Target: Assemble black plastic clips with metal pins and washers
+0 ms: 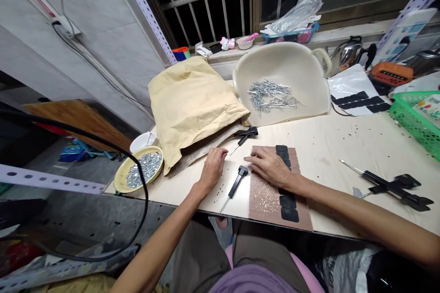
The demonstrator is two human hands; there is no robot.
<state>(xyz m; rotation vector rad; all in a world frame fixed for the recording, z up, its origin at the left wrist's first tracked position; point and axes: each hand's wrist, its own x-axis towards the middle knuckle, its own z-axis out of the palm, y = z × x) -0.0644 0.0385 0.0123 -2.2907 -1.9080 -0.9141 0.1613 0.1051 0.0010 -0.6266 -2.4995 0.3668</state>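
Observation:
My left hand (212, 168) rests on the pale table (343, 146) with its fingers curled and pressed together at the edge of the tan paper sack (192, 100); what they pinch is too small to make out. My right hand (268, 165) lies flat, fingers spread, on a brown cardboard sheet (268, 201) that carries a row of black pads (288, 206). Between the hands lies a black-handled pin tool (235, 185). A second black tool (245, 133) lies just beyond the hands.
A cream basin (285, 62) holds several metal pins (271, 96). A yellow bowl (120, 178) of small metal parts sits at the left edge. More black tools (395, 187) lie right, near a green basket (415, 119). A black cable (103, 146) loops at the left.

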